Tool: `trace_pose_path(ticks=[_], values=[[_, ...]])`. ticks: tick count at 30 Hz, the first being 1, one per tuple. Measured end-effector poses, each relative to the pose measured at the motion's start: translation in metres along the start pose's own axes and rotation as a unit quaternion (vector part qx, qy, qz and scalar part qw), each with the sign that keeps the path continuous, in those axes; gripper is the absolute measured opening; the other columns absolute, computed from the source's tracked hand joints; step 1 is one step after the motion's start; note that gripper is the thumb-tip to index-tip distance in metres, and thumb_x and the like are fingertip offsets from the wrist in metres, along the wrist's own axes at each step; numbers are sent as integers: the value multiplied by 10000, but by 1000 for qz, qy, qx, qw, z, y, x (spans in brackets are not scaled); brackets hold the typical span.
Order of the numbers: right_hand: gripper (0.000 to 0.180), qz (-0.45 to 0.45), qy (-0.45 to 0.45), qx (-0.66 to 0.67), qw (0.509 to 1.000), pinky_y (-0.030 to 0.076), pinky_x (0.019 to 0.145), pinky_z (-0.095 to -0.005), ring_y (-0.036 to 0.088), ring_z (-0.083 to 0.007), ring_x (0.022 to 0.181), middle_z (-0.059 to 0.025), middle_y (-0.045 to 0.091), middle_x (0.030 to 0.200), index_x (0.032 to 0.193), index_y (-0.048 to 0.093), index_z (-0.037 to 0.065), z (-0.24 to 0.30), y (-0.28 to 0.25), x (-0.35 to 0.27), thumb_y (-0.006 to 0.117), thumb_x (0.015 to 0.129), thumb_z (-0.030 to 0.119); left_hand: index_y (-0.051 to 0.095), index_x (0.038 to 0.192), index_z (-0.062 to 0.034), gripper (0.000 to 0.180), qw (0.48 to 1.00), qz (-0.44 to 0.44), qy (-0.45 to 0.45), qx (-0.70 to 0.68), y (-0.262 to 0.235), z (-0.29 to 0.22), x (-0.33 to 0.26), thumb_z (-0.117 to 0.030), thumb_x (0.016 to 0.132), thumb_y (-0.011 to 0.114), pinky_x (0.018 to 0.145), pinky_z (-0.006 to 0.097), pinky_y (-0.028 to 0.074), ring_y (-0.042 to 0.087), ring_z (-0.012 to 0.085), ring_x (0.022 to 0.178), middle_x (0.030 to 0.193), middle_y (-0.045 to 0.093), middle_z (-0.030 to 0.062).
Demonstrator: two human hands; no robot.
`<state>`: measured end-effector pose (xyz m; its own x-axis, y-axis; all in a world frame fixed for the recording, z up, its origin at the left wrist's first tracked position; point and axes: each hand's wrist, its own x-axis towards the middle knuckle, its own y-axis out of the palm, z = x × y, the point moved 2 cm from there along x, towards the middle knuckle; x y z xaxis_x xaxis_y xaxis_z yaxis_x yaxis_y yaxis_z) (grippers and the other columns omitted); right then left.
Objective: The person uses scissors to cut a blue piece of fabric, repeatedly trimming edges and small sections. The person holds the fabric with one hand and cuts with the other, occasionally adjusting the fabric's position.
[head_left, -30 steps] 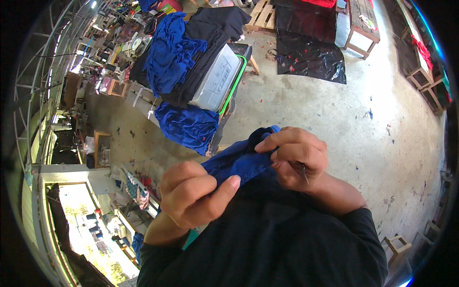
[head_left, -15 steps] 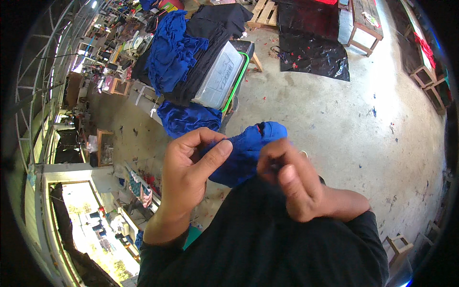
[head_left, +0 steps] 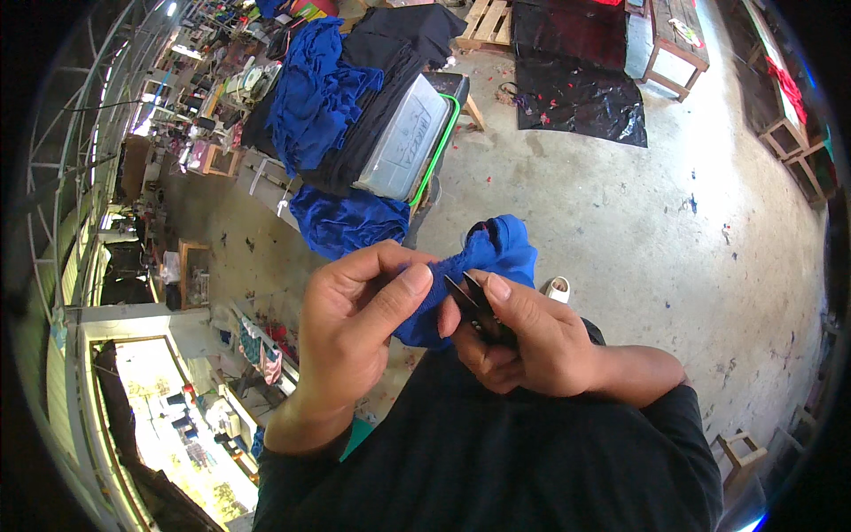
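A bunched piece of blue cloth (head_left: 492, 257) is held up in front of my chest. My left hand (head_left: 355, 324) pinches its left side between thumb and fingers. My right hand (head_left: 523, 341) grips a small dark metal cutter (head_left: 474, 301), its blades pointing up into the cloth beside my left thumb. A small red patch shows at the cloth's top edge. My black garment fills the lower part of the view.
A clear lidded plastic bin (head_left: 403, 146) with a green rim stands ahead, draped with blue cloth (head_left: 315, 93) and black cloth (head_left: 390, 84). More blue cloth (head_left: 346, 222) lies below it. Black sheeting (head_left: 581, 89), a wooden pallet (head_left: 486, 22) and wooden stools lie on the concrete floor.
The blue cloth was gathered and lifted. My left hand shifted its pinch onto the cloth's left side, and my right hand brought the cutter's blades up against it.
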<state>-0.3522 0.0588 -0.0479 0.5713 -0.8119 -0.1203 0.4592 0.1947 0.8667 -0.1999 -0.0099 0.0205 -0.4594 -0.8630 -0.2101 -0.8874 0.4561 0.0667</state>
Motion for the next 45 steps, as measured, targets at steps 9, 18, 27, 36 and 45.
trace_pose_path(ticks=[9, 18, 27, 36, 45], values=[[550, 19, 0, 15, 1000, 212, 442, -231, 250, -68, 510, 0, 386, 678, 1155, 510, 77, 1, -5, 0, 276, 1067, 566, 660, 1043, 59, 189, 1000, 8, -12, -18, 3, -3, 1, -111, 1017, 581, 729, 248, 500, 651, 128, 762, 838, 697, 114], [559, 12, 8, 10, 1000, 207, 439, -234, 241, -63, 498, 3, 387, 679, 1151, 513, 72, 2, -5, -1, 279, 1065, 572, 668, 1060, 49, 194, 1000, 3, -24, 12, -4, 4, 0, -123, 1017, 591, 715, 234, 483, 636, 107, 760, 832, 697, 97], [556, 18, -4, 13, 1000, 212, 437, -233, 244, -64, 498, 8, 377, 670, 1149, 517, 74, 0, -6, -3, 268, 1069, 565, 679, 1054, 34, 195, 1000, -1, -27, 8, 3, 0, -1, -142, 1016, 603, 686, 183, 418, 557, 23, 743, 826, 678, 27], [573, 20, -4, -2, 1000, 219, 438, -230, 249, -61, 502, 5, 380, 673, 1158, 515, 58, 3, -2, -5, 260, 1070, 564, 674, 1064, 41, 181, 1000, -7, -19, 9, -1, 2, -4, -119, 1007, 612, 688, 196, 436, 579, 45, 745, 851, 682, 46], [607, 15, -1, -12, 1000, 224, 445, -230, 244, -61, 510, 5, 374, 681, 1193, 512, 40, 3, -2, -5, 263, 1066, 579, 670, 1068, 50, 192, 1000, 1, -1, 11, 3, -1, -3, -119, 1016, 595, 695, 230, 482, 630, 100, 739, 839, 691, 89]])
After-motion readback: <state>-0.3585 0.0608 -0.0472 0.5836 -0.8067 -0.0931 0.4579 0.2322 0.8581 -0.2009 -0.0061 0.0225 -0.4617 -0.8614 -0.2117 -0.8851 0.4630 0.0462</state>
